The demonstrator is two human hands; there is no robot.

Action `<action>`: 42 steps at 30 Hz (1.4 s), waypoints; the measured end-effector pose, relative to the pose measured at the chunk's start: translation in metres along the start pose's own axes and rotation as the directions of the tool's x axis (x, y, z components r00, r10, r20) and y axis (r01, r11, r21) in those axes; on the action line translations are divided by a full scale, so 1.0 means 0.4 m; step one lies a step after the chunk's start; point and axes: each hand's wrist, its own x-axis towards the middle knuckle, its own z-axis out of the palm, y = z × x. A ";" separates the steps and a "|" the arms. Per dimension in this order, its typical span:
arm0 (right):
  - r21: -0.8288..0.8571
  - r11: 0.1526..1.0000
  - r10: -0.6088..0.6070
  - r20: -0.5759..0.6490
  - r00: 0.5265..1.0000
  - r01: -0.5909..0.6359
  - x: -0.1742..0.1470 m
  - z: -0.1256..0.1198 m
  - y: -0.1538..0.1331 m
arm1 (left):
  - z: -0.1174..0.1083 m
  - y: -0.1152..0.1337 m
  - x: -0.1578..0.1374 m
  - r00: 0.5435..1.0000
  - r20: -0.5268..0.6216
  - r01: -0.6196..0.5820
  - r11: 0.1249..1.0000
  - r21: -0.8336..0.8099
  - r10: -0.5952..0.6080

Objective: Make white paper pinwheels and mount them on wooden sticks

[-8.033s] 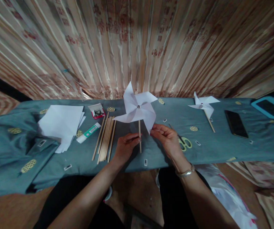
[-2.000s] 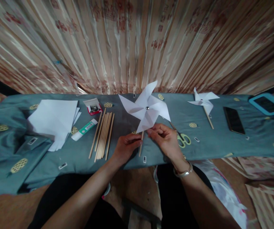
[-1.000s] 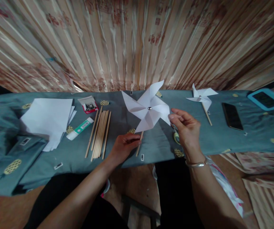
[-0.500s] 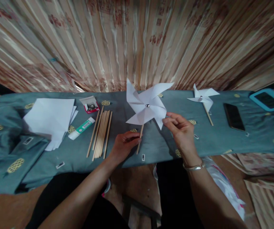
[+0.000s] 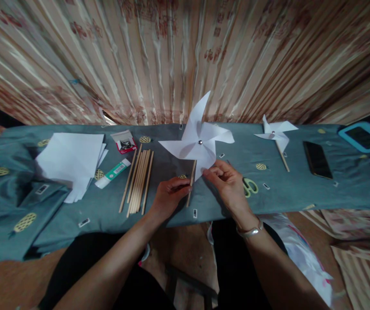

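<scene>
A white paper pinwheel with a silver pin at its centre is held up over the front of the table. My left hand pinches its wooden stick between thumb and fingers. Closed at the tip of the lowest blade is my right hand, its fingertips on the paper. Green-handled scissors lie just right of that hand, their blades mostly hidden behind it. Several loose wooden sticks lie side by side to the left of my left hand.
Left on the cloth-covered table are white paper sheets, a glue stick and an open red-and-white box of pins. To the right lie a smaller pinwheel, a phone and a blue-framed tablet. A curtain hangs behind.
The pinwheel's blades have turned clockwise. My right hand has moved left and down with a blade, uncovering the scissors. My left hand keeps its hold on the stick.
</scene>
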 end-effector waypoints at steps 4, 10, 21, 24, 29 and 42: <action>-0.006 1.000 0.010 0.051 0.999 -0.010 -0.002 0.013 -0.008 | 0.001 0.001 -0.001 1.000 -0.002 0.024 1.000 0.017 -0.024; -0.015 1.000 0.010 0.071 0.997 -0.009 -0.007 0.031 0.004 | 0.005 0.007 -0.005 0.999 0.006 0.049 0.998 -0.042 -0.049; -0.422 0.902 -0.089 0.025 0.996 0.091 -0.033 0.047 0.027 | 0.015 0.012 0.003 1.000 -0.011 0.003 1.000 -0.004 -0.003; -0.322 0.945 -0.058 -0.010 0.998 0.051 -0.028 0.057 0.043 | 0.020 0.014 0.005 1.000 0.014 0.020 1.000 -0.022 -0.020; -0.188 0.982 -0.017 -0.047 0.999 0.008 -0.006 0.051 0.049 | 0.026 0.006 0.006 0.997 0.005 0.071 0.996 -0.048 -0.071; -0.622 0.783 -0.274 -0.375 0.886 -0.021 0.233 -0.225 -0.136 | 0.026 0.014 -0.007 1.000 0.014 -0.004 0.999 0.050 0.003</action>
